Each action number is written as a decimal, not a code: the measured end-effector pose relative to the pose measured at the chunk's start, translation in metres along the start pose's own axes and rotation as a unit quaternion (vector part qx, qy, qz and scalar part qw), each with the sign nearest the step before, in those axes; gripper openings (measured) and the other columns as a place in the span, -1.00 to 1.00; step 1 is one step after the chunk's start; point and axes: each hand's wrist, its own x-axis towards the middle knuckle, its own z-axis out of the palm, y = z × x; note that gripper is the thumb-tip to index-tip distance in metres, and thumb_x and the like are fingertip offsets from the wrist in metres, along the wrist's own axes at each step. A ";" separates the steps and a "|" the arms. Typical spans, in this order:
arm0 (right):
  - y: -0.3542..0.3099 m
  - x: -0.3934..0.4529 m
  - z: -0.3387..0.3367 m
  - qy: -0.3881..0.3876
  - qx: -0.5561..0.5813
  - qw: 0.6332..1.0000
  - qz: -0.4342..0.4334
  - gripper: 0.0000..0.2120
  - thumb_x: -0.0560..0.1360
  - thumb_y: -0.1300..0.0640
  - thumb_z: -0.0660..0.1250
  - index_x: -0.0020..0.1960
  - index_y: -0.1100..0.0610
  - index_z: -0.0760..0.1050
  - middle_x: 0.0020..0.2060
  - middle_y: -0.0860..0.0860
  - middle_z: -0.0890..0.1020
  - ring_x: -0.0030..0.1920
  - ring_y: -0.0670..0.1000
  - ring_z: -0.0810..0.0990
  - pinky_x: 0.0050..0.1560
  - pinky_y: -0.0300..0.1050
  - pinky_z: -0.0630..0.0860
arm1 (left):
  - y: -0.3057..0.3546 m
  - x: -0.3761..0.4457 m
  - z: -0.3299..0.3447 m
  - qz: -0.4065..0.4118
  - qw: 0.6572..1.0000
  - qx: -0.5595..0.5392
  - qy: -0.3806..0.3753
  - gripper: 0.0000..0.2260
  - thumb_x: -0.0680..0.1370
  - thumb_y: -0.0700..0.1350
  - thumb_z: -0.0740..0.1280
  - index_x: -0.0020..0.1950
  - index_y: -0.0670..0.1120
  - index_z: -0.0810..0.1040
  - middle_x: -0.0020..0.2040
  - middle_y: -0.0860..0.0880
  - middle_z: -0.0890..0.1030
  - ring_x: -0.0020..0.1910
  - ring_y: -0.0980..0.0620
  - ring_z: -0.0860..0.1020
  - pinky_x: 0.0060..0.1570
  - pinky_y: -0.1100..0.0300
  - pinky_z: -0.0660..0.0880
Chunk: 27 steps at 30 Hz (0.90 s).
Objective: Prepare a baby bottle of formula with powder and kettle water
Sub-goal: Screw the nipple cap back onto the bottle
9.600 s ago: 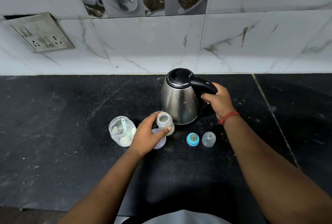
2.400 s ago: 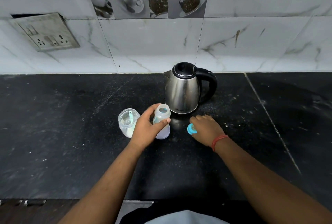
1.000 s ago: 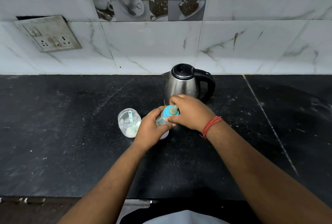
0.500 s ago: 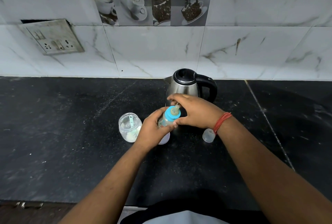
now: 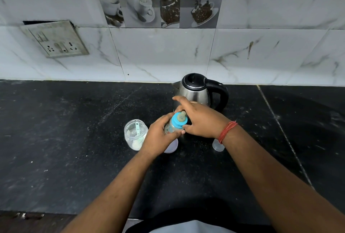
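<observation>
My left hand (image 5: 158,137) grips the small clear baby bottle (image 5: 170,128), held tilted above the black counter (image 5: 74,139). On the bottle's neck sits the blue teat ring (image 5: 178,121) with its beige teat, and my right hand (image 5: 200,120) holds the ring between thumb and fingers. Just behind my hands stands the steel kettle (image 5: 194,92) with its black lid and handle. The open powder jar (image 5: 135,134) with a green scoop inside stands left of my left hand.
A clear bottle cap (image 5: 217,146) stands on the counter under my right wrist. A pale round lid (image 5: 170,147) lies under my left hand. A wall socket plate (image 5: 56,39) hangs on the tiled wall at the left.
My right hand picked the blue teat ring off the counter and brought it onto the bottle's neck. In the last half second it has turned round the ring a little.
</observation>
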 end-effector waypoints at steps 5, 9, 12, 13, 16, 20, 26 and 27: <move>-0.004 0.001 0.000 0.043 -0.076 0.995 0.047 -0.12 0.44 -0.21 0.45 0.57 0.00 0.04 0.02 0.07 0.65 0.04 0.13 0.63 -0.03 0.02 0.55 | -0.001 0.001 0.002 -0.003 1.000 -0.006 0.006 -0.50 0.43 0.03 0.56 0.36 0.12 0.57 0.20 0.08 0.66 0.22 0.04 0.62 0.24 -0.10 0.56; 0.001 0.000 -0.002 0.057 -0.117 0.989 0.064 -0.04 0.37 -0.34 0.44 0.57 -0.02 0.06 0.17 0.01 0.63 0.12 0.07 0.62 0.02 0.00 0.55 | 0.002 0.005 0.000 0.003 1.000 -0.016 0.013 -0.52 0.47 -0.05 0.56 0.37 0.11 0.57 0.22 0.10 0.66 0.22 0.09 0.62 0.26 -0.06 0.56; 0.007 0.001 -0.004 0.037 0.062 0.997 0.023 -0.09 0.38 -0.01 0.56 0.57 -0.05 0.12 0.40 -0.12 0.48 0.28 -0.09 0.52 0.30 -0.03 0.51 | 0.003 0.007 0.000 0.004 1.000 -0.013 0.007 -0.50 0.46 0.00 0.57 0.37 0.10 0.57 0.23 0.09 0.66 0.23 0.08 0.61 0.27 -0.06 0.55; 0.008 0.002 -0.004 0.025 0.107 0.994 0.012 -0.12 0.40 0.09 0.55 0.56 -0.06 0.14 0.39 -0.13 0.50 0.26 -0.12 0.53 0.32 -0.08 0.50 | 0.003 0.008 0.000 0.000 1.000 -0.016 0.007 -0.49 0.45 0.00 0.58 0.37 0.08 0.57 0.22 0.08 0.66 0.23 0.08 0.62 0.27 -0.05 0.55; 0.007 0.002 0.002 0.047 0.138 0.989 0.018 -0.23 0.43 0.14 0.53 0.52 -0.04 0.23 0.17 -0.12 0.61 0.13 -0.13 0.58 0.27 -0.12 0.52 | 0.003 0.008 0.001 -0.003 1.000 -0.017 0.004 -0.49 0.43 0.01 0.58 0.37 0.07 0.57 0.21 0.08 0.67 0.21 0.09 0.62 0.26 -0.04 0.56; -0.003 0.001 0.017 0.133 0.056 0.988 0.055 -0.33 0.48 -0.11 0.48 0.48 0.06 0.31 0.24 0.01 0.54 0.19 -0.03 0.53 0.26 -0.10 0.47 | 0.005 0.007 0.001 0.000 1.000 -0.023 0.001 -0.53 0.46 -0.08 0.57 0.36 0.06 0.58 0.18 0.09 0.69 0.18 0.09 0.64 0.22 0.05 0.57; 0.002 0.001 0.015 0.076 0.167 0.981 0.059 -0.23 0.42 -0.03 0.56 0.52 0.01 0.26 0.34 -0.04 0.49 0.26 -0.12 0.50 0.34 -0.08 0.48 | 0.008 0.005 0.000 -0.001 0.999 -0.034 0.000 -0.57 0.49 -0.14 0.55 0.34 0.06 0.59 0.16 0.11 0.69 0.15 0.16 0.64 0.13 0.24 0.55; 0.008 0.001 0.015 0.052 0.197 0.977 0.054 -0.23 0.43 0.06 0.56 0.53 -0.01 0.25 0.37 -0.04 0.50 0.31 -0.13 0.50 0.38 -0.08 0.46 | 0.009 0.005 0.000 0.000 0.999 -0.034 0.002 -0.57 0.49 -0.14 0.56 0.33 0.06 0.59 0.17 0.10 0.69 0.14 0.18 0.63 0.13 0.28 0.53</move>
